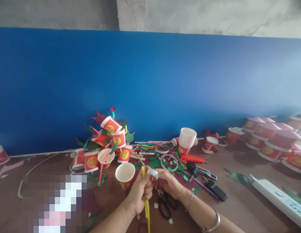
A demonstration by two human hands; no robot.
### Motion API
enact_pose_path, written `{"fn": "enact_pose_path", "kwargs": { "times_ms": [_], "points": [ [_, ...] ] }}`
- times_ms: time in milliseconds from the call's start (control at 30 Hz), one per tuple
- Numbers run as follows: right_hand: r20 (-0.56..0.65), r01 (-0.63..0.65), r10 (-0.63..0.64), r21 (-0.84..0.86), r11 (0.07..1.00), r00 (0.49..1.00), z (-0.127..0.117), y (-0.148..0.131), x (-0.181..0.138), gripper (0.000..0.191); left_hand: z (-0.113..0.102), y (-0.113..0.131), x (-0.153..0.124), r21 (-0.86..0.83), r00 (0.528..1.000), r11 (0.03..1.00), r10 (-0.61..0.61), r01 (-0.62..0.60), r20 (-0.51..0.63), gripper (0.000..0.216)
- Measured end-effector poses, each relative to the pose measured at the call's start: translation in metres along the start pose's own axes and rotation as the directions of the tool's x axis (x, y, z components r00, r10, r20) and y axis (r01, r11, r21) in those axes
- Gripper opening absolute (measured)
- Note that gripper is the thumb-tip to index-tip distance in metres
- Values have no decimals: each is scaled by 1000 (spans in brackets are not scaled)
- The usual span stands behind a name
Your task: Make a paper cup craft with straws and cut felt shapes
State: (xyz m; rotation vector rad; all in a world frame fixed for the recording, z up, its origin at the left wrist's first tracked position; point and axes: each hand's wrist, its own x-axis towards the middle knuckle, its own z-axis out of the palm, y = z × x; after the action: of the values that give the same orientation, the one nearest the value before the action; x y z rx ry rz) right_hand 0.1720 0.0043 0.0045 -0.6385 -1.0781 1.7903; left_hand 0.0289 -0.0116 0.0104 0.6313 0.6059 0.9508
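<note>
My left hand [140, 191] is closed around long yellow straws [147, 207] that stick out above and below the fist. A small roll of clear tape [152, 174] sits between my two hands, at the left thumb and the right fingertips. My right hand [170, 183] pinches at the roll, its fingertips partly hidden. Black-handled scissors [164, 208] lie on the table beneath my hands. An open paper cup [125, 174] stands just left of my left hand.
Red paper cups with leaf cutouts [92, 161] are piled left. Straws and green scraps [152, 160] lie behind my hands, with a tape ring [169, 162]. Rightward are an orange cutter [192, 158], keys with a black fob [216, 190], stacked cups [269, 150] and a power strip [276, 197].
</note>
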Motion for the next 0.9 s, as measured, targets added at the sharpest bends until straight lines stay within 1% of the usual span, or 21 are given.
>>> {"fn": "enact_pose_path", "kwargs": {
  "times_ms": [167,333,467,633,800,900],
  "points": [
    [-40,-16,14,-61,998,999,1,-1,0,14,0,0,0,21,1000,1000,-14,14,10,57],
    [-26,-39,36,-98,994,999,2,-2,-1,16,1,0,-1,32,1000,999,-22,22,11,58],
    [-12,-23,21,-143,989,1000,2,-3,-2,18,-1,-1,0,30,999,999,-35,35,-1,59],
    [-8,-21,19,-186,982,1000,3,-3,-2,16,-1,-3,0,40,999,998,-42,42,2,59],
    [-65,-84,72,-198,977,995,0,4,-2,15,-1,-3,0,44,999,998,-52,51,6,56],
    [-116,-94,73,-186,978,991,-2,8,-1,10,-1,-2,1,26,998,998,-59,59,8,58]
  ]
}}
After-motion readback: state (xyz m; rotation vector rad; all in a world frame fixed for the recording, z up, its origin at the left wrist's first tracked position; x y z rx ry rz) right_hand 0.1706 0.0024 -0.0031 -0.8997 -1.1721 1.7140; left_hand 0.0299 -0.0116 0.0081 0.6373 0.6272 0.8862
